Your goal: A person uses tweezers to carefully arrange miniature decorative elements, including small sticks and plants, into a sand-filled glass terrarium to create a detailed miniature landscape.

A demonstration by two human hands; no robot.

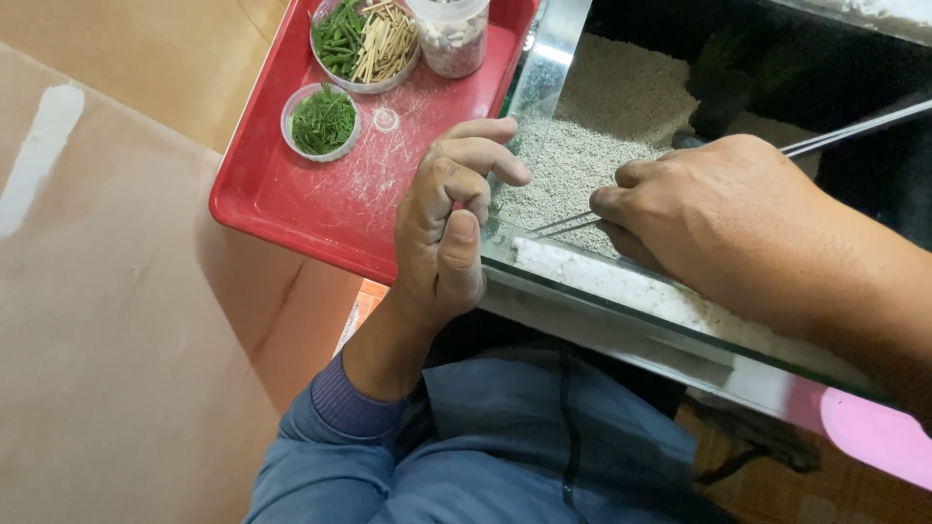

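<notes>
My left hand (449,218) is curled loosely, its fingers resting on the corner rim of a glass tank (621,291); it holds nothing that I can see. My right hand (714,209) reaches over the tank's near wall and grips long metal tweezers (573,223), whose tips point left just above the pale gravel (602,126) covering the tank floor. The tweezers' long handles stick out behind the hand toward the upper right (854,131).
A red tray (320,204) left of the tank carries a small round dish of green plant bits (321,120), a larger dish of green and tan sticks (367,41) and a clear jar of pebbles (450,37). A brown cardboard surface (116,320) lies at left. Dark plants (738,68) stand deep in the tank.
</notes>
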